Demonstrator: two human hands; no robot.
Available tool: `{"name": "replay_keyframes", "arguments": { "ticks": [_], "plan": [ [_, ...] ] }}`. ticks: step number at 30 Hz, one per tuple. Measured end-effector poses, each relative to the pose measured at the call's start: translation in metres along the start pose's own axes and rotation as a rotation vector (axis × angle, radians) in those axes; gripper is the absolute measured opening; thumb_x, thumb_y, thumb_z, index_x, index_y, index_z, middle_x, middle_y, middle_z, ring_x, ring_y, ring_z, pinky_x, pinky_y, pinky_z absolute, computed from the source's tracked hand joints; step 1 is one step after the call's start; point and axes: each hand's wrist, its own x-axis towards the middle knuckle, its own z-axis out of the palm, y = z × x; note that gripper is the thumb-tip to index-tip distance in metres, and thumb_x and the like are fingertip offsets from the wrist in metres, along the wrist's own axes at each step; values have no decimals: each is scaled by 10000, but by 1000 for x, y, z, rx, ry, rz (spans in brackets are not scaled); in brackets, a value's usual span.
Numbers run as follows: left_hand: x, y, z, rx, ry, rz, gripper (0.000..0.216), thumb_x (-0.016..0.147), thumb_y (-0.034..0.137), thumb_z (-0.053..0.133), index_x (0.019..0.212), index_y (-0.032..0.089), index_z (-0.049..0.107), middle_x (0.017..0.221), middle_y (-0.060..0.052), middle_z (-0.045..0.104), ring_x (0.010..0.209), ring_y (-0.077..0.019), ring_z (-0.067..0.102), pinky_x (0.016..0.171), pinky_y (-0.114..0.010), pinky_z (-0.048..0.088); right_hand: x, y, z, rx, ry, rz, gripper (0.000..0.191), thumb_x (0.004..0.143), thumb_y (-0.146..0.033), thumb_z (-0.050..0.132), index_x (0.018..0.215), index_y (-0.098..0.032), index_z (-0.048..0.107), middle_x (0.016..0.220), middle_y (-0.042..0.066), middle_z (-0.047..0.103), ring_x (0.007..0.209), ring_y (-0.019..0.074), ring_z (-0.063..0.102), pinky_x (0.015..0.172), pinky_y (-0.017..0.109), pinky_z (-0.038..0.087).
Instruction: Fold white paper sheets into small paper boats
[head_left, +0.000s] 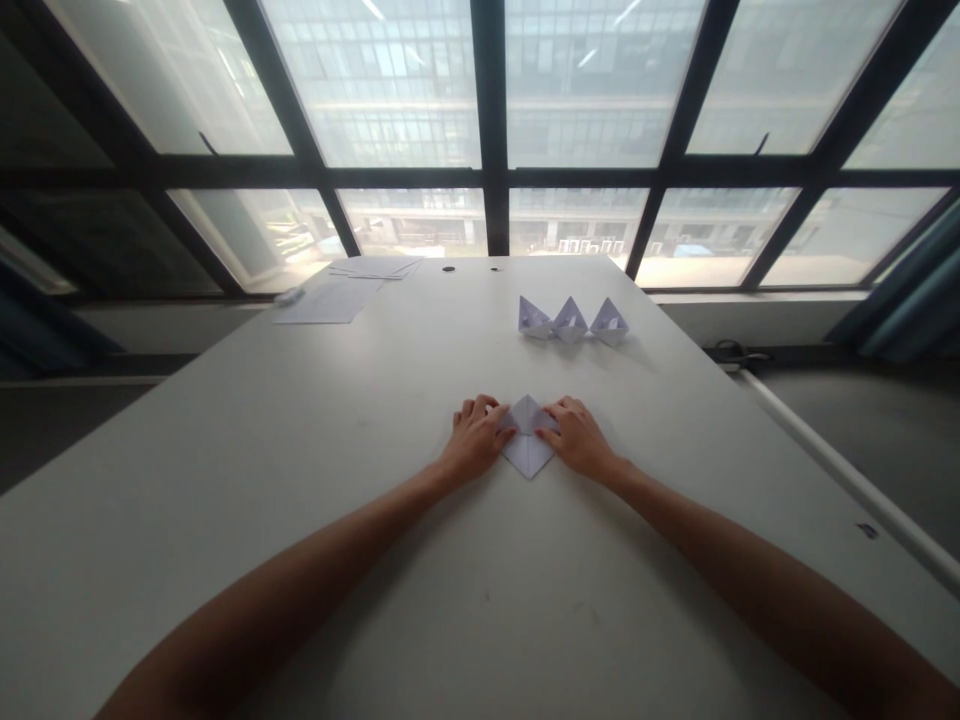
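Note:
A folded sheet of white paper (529,455), diamond-shaped with creases crossing at its middle, lies flat on the white table. My left hand (477,438) grips its left corner between thumb and fingers. At the right corner, my right hand (579,438) holds the same paper in a like manner. Both side corners are partly hidden under the fingers. Beyond the hands, to the right, three folded paper boats (570,322) stand side by side in a row.
The white table (300,430) stretches away toward large dark-framed windows (491,130). Several white paper sheets (330,300) lie at its far left. Two small dark round spots (448,269) mark the far edge. A white rail (847,470) runs along the right side.

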Motion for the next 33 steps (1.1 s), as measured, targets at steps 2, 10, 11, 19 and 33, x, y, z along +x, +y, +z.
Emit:
{"name": "replay_keyframes", "arguments": {
  "ticks": [2,10,11,19,33],
  "plan": [
    [0,0,0,-20,-13,-2,323,910,354,605,1215,248,608,1265,-108,552,1152,-323,471,930,-489,413,0,0,1,27,2,14,233,818,-257,712,1027,-164,671,993,117,612,961,258,555,882,387,451],
    [2,4,-11,-466,80,-41,246,879,254,633,1113,226,563,919,-11,691,826,-185,635,775,-330,494,2,-6,-3,550,99,74,280,814,-177,605,1090,-204,564,830,7,655,750,176,606,701,305,484],
    [1,6,-14,-504,140,-24,229,889,261,626,1108,229,569,899,-3,694,782,-169,635,748,-310,500,1,-8,-6,584,140,39,256,832,-187,595,1086,-210,574,839,10,661,757,176,611,707,308,489],
    [-4,3,-28,-367,383,373,153,977,264,527,904,233,657,991,-63,681,956,-178,626,879,-342,502,-7,-11,-23,359,339,-324,148,930,-175,521,881,-248,640,1000,70,643,979,219,596,896,390,473],
    [4,-3,-5,-392,99,132,259,948,212,509,1187,228,609,1167,-64,569,864,-141,628,807,-293,543,2,4,-4,365,68,-90,290,881,-178,593,1166,-212,637,886,28,678,774,173,617,743,293,485]
  ]
}}
